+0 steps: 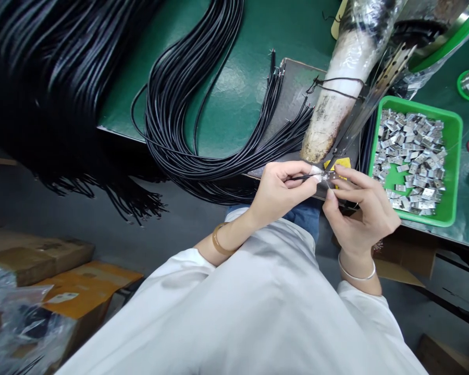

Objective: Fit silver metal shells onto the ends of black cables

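My left hand (283, 187) pinches the end of a black cable (299, 178), with a white wrap on one fingertip. A small metal connector (328, 175) sits at the cable's end, just beyond those fingertips. My right hand (359, 208) is close on the right, its index finger by the connector and its thumb and another finger drawn together below; what they pinch is too small to make out. Directly above the connector, the tip of a soldering iron (355, 122) points down at it. Behind lies a yellow sponge (342, 164).
A green tray (458, 156) of small metal connectors stands to the right. A plastic-wrapped white tube (340, 86) slants down beside the iron. Bundled black cables (172, 109) cover the table's left and hang over its edge. Cardboard boxes (42, 255) stand at lower left.
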The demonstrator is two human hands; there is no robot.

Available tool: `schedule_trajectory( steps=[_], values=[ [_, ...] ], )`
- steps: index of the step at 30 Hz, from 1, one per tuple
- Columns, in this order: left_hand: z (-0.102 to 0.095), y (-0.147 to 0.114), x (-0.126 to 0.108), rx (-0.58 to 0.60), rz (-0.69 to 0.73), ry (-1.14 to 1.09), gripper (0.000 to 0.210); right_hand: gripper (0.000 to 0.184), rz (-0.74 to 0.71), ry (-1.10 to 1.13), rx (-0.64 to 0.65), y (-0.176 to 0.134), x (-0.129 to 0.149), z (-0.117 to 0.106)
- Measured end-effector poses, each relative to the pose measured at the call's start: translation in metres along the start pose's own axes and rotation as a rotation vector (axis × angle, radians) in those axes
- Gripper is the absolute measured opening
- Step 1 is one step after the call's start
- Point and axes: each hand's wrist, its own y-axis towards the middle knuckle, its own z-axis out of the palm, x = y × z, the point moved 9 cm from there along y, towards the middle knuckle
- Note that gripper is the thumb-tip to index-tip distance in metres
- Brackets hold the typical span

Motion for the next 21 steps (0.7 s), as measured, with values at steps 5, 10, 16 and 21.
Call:
schedule_trajectory(
  steps=[5,10,16,21],
  values=[
    [0.0003,0.0003,0.0037,0.005,-0.057,0.003,0.012,0.022,-0.006,-0.049,0.001,-0.0017,-0.0031,0.0018],
    [0.0011,-0.0006,-0.0035,0.016,-0.007,0.017,0.009,0.023,-0.038,-0.114,-0.012,0.0031,0.0019,0.0002],
    [0.0026,0.0000,0.0029,0.074,-0.057,0.005,0.012,0.023,-0.049,-0.100,-0.001,-0.0027,0.0061,-0.0002],
    [0.0042,-0.0041,0.0011,0.103,-0.041,0.062,0.015,0.022,-0.031,-0.088,0.009,-0.0060,0.0036,-0.0023]
  ],
)
